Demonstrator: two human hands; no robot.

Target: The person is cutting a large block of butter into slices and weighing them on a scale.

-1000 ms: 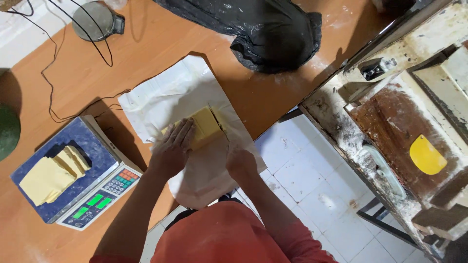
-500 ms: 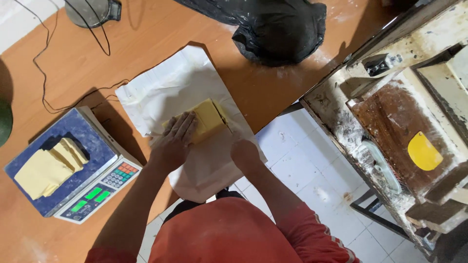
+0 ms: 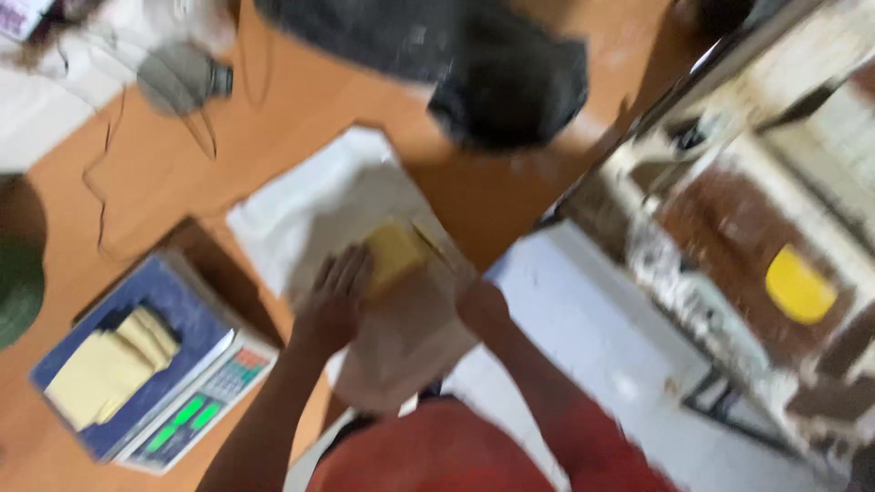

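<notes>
The frame is blurred by motion. A yellow block of dough (image 3: 395, 251) lies on a white cloth (image 3: 319, 205) spread over the wooden table (image 3: 301, 109). My left hand (image 3: 335, 301) rests flat against the block's left side, fingers spread over it. My right hand (image 3: 480, 305) is just right of the block at the cloth's edge; whether it grips anything is not clear. A thin blade-like edge shows beside the block on the right.
A blue scale (image 3: 173, 374) with several pale yellow slices (image 3: 109, 364) sits at the left. A black bag (image 3: 492, 73) lies at the back. A flour-caked machine (image 3: 766, 273) with a yellow scraper (image 3: 797, 287) stands at the right, over white floor tiles (image 3: 583, 319).
The camera has swung, so the whole scene shifted and blurred. Both hands stay at the yellow block, the left still pressed on it.
</notes>
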